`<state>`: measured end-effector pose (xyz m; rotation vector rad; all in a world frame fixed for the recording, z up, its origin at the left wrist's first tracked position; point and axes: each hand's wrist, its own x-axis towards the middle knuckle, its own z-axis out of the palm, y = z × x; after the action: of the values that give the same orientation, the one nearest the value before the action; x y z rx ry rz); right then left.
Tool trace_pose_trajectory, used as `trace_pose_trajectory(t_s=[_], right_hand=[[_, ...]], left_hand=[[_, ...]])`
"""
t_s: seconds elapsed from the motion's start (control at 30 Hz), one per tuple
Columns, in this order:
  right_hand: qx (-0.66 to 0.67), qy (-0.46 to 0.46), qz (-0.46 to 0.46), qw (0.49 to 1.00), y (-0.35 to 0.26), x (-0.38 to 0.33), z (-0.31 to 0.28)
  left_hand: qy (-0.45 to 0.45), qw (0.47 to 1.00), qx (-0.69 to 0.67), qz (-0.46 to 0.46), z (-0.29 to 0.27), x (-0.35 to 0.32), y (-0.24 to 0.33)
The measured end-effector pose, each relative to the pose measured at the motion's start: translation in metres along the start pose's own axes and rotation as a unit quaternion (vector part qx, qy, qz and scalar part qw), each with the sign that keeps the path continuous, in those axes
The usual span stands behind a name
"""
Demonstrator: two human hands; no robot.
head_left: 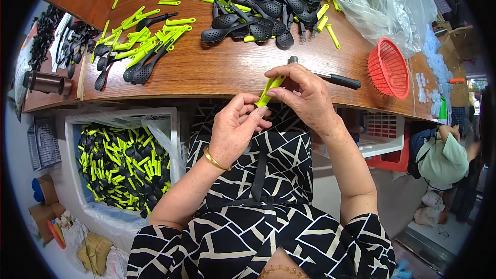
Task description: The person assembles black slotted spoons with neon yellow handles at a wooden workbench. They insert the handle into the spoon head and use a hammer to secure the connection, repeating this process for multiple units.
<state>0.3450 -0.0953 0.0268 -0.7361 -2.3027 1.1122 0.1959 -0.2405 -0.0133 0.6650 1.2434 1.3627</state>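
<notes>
Between my two hands, just in front of the table edge, is a lime-green handle, tilted up to the right. My left hand pinches its lower end, and my right hand has thumb and fingers on its upper part. Whether a black spoon end is joined to it is hidden by my fingers. Right behind my right hand, a tool with a black grip lies on the table, partly covered. Black perforated spoons without handles lie heaped farther back, mixed with loose lime-green handles.
A red plastic basket stands at the right, below a clear plastic bag. Spoons with green handles lie on the table's left. Below, a white bin holds many more. Another person is at far right.
</notes>
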Motion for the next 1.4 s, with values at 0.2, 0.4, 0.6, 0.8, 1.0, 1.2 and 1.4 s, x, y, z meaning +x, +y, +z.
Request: trace_pose_trajectory(t_s=[0.2, 0.4, 0.6, 0.8, 1.0, 1.2, 1.4], right_hand=[[-0.16, 0.064, -0.201, 0.964, 0.005, 0.003, -0.001], [0.051, -0.011, 0.036, 0.998, 0.01, -0.002, 0.004], [-0.169, 0.068, -0.138, 0.974, 0.019, 0.0, -0.012], [-0.354, 0.044, -0.059, 0.932, 0.069, -0.028, -0.079], [-0.285, 0.041, -0.112, 0.951, 0.039, -0.025, -0.064], [-0.226, 0.038, -0.258, 0.938, 0.016, -0.007, -0.036], [-0.237, 0.061, -0.221, 0.944, 0.008, -0.006, -0.037]], left_hand=[[-0.01, 0.999, 0.039, 0.0, -0.001, 0.0, 0.003], [-0.006, 0.999, 0.03, 0.024, 0.0, -0.006, -0.011], [0.042, 0.998, -0.037, -0.01, -0.014, 0.005, -0.039], [0.069, 0.989, -0.103, -0.085, -0.019, 0.011, -0.039], [0.038, 0.984, -0.122, -0.127, -0.019, 0.017, -0.023], [0.024, 0.982, -0.135, -0.128, -0.017, 0.015, -0.017], [0.021, 0.98, -0.141, -0.14, -0.018, 0.013, -0.015]])
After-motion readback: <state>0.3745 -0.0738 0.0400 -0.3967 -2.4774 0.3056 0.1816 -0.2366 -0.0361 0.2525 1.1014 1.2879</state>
